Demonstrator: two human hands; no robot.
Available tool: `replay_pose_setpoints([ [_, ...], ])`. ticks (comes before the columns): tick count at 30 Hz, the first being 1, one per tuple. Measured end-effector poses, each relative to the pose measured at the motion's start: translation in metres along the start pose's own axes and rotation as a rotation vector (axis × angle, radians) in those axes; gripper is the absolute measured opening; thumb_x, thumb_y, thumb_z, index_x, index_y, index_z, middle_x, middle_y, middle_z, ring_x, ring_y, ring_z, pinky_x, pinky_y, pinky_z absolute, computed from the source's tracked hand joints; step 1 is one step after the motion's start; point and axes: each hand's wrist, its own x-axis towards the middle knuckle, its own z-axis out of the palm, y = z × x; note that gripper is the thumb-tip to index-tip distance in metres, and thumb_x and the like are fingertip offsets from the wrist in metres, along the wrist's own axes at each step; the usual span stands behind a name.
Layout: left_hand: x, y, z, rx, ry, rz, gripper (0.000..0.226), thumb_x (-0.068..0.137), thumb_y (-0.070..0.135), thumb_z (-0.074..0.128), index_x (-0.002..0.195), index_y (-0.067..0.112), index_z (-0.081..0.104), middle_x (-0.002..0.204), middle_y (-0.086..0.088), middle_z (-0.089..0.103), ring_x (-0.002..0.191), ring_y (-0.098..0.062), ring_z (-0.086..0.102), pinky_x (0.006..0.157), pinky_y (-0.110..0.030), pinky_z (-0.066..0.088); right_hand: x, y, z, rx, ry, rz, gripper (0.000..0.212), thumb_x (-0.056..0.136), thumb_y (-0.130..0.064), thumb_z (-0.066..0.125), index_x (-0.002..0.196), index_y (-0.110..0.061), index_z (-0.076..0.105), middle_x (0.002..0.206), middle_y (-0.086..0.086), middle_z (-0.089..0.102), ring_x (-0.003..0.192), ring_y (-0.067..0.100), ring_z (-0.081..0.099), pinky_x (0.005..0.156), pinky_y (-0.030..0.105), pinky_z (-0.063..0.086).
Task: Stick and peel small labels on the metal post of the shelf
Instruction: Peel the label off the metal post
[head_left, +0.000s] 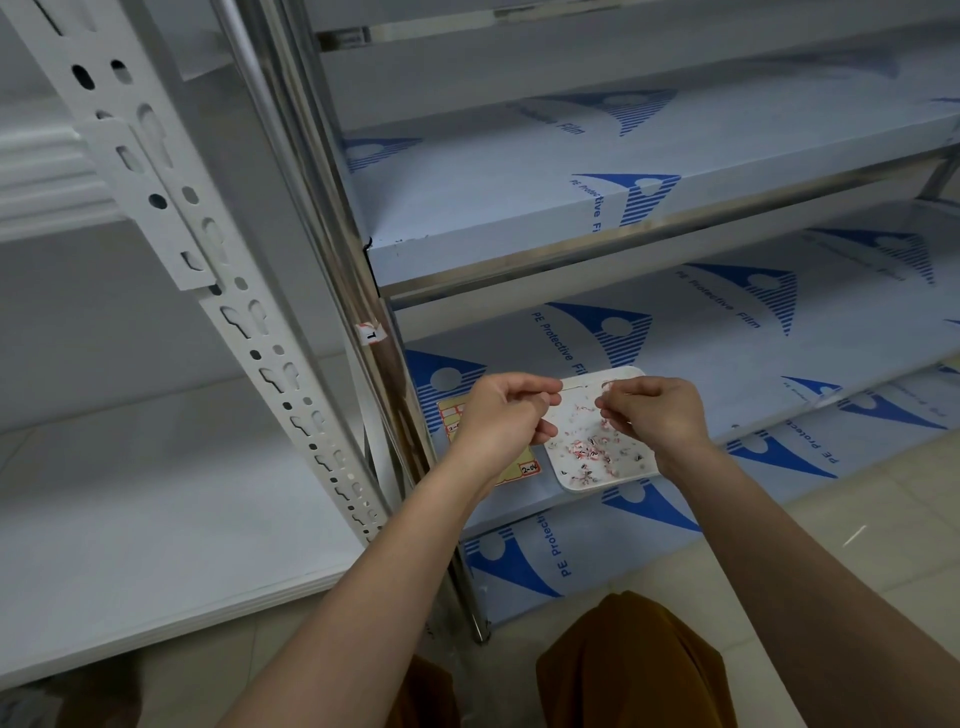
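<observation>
A shiny metal post (332, 218) runs from top centre down to the floor. One small white label (370, 332) with a red edge is stuck on it, above my hands. My left hand (501, 410) hovers with curled fingers over a yellow label sheet (522, 470) lying on the shelf. My right hand (654, 408) pinches a tiny label scrap above a white tray (574, 480) littered with several peeled label bits. Whether the left fingers hold anything is hidden.
The steel shelves (701, 332) are covered in blue-printed protective film. A white perforated upright (218, 291) of another rack stands to the left, with a white board (156, 519) below it. My knees in brown cloth (639, 670) are at the bottom.
</observation>
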Motion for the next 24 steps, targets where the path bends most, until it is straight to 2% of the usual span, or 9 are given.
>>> replay_pose_setpoints([
  [4,0.005,-0.002,0.001,0.008,-0.002,-0.005,0.027,0.096,0.002,0.047,0.105,0.015,0.069,0.103,-0.002,0.068,0.063,-0.008,0.063,0.063,-0.018,0.054,0.004,0.003,0.003,-0.040,0.012,-0.013,0.023,0.071,-0.017,0.083,0.083,-0.006,0.067,0.075,0.006,0.068,0.065,0.014,0.063,0.068,0.028,0.056],
  [10,0.010,-0.005,0.001,0.004,-0.003,-0.022,0.026,0.096,0.002,0.047,0.105,0.014,0.069,0.104,-0.003,0.068,0.064,-0.010,0.063,0.063,-0.018,0.055,0.010,0.011,0.007,-0.032,-0.035,-0.041,0.019,0.087,-0.023,0.068,0.086,-0.004,0.072,0.076,0.008,0.073,0.066,0.015,0.066,0.074,0.030,0.058],
  [12,0.012,-0.006,0.002,0.005,-0.004,-0.022,0.026,0.096,0.002,0.047,0.105,0.013,0.069,0.104,-0.004,0.068,0.063,-0.010,0.063,0.063,-0.019,0.055,0.013,0.013,0.009,-0.059,-0.032,-0.037,0.022,0.094,-0.022,0.060,0.087,-0.005,0.071,0.077,0.007,0.072,0.068,0.016,0.066,0.075,0.030,0.057],
  [16,0.014,-0.008,0.002,0.001,-0.002,-0.032,0.025,0.095,0.002,0.047,0.105,0.012,0.069,0.105,-0.005,0.068,0.062,-0.010,0.063,0.064,-0.020,0.055,0.021,0.017,0.010,-0.111,-0.036,-0.017,0.026,0.100,-0.014,0.046,0.102,0.001,0.068,0.078,0.005,0.070,0.070,0.014,0.065,0.074,0.028,0.056],
  [19,0.017,-0.010,0.002,-0.007,-0.003,-0.048,0.025,0.095,0.001,0.047,0.104,0.012,0.069,0.103,-0.004,0.068,0.063,-0.011,0.062,0.064,-0.020,0.055,0.025,0.019,0.007,-0.145,-0.040,-0.033,0.025,0.099,-0.010,0.046,0.114,-0.001,0.065,0.086,0.006,0.071,0.074,0.012,0.066,0.082,0.031,0.057],
  [22,0.021,-0.012,0.004,-0.008,-0.012,-0.071,0.025,0.095,0.001,0.047,0.103,0.012,0.069,0.102,-0.003,0.068,0.061,-0.010,0.062,0.064,-0.020,0.055,0.029,0.020,0.004,-0.133,-0.016,-0.039,0.022,0.096,-0.005,0.052,0.112,-0.003,0.068,0.091,0.009,0.072,0.074,0.013,0.069,0.076,0.027,0.058],
  [24,0.024,-0.012,0.006,-0.008,-0.014,-0.095,0.023,0.095,0.002,0.049,0.101,0.012,0.069,0.102,-0.004,0.068,0.060,-0.010,0.061,0.063,-0.020,0.055,0.033,0.021,0.002,-0.135,0.006,-0.043,0.020,0.094,-0.008,0.056,0.108,-0.004,0.069,0.087,0.008,0.072,0.072,0.015,0.070,0.072,0.027,0.058],
])
